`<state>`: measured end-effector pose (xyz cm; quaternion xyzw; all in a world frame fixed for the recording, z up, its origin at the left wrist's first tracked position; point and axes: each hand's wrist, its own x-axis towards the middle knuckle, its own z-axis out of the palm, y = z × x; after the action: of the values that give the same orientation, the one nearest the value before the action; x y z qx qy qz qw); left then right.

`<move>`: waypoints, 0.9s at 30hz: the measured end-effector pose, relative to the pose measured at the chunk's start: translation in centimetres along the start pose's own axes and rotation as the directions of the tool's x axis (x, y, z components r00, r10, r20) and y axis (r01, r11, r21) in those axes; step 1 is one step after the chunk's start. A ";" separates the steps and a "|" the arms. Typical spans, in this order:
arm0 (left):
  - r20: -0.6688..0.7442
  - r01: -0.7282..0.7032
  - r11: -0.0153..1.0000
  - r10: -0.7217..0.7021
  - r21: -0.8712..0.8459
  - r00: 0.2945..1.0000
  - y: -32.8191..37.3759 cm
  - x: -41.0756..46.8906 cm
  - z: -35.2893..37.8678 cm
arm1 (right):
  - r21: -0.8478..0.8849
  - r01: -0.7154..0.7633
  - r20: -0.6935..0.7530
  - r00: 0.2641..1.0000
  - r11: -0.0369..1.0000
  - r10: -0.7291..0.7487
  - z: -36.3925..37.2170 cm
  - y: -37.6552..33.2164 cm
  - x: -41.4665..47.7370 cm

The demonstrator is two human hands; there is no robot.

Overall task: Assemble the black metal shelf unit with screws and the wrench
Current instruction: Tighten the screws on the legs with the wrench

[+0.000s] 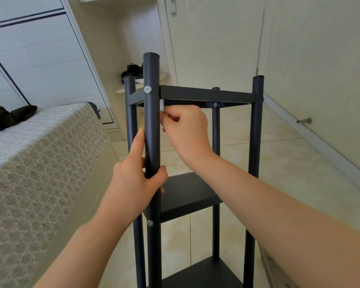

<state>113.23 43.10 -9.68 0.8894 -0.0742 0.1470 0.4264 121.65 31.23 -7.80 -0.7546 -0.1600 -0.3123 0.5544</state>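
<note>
Black shelf unit [206,94] stands upright on the tiled floor [283,163], straight ahead of both hands. Left hand [133,179] grips the nearest post [151,113]: thumb round the front, index finger laid up along the post's left side. Above that hand a silver screw [147,89] sits in the post at top-shelf level. Below its wrist is a second screw [150,223], level with the middle shelf [187,194]. Right hand [187,129], just right of the post and higher than the left, is tucked under the top shelf's front rail. Its fingers are curled, pinching a small silvery piece [162,106] beside the post (wrench or not, cannot tell; fingers hide most of it). Left of the left forearm: bed [40,163] with patterned cover, dark cloth [6,117] lying on it.
</note>
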 end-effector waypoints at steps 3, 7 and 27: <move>0.000 0.000 1.000 0.000 -0.002 1.000 -0.1 0.0 0.0 | -0.005 0.012 -0.035 0.999 1.000 -0.012 0.6 0.3 -0.2; -0.002 -0.005 1.000 0.005 -0.012 1.000 -0.4 0.1 -0.1 | -0.003 -0.005 -0.043 0.999 1.000 0.005 1.2 0.6 0.1; 0.040 0.033 0.997 -0.030 -0.075 0.999 -1.0 0.2 -1.0 | -0.176 -0.078 0.312 0.941 0.981 0.131 -2.3 -0.6 1.4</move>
<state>113.45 44.49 -9.75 0.8763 -0.0741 0.1203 0.4605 121.75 29.14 -6.02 -0.8452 -0.1822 -0.1668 0.4738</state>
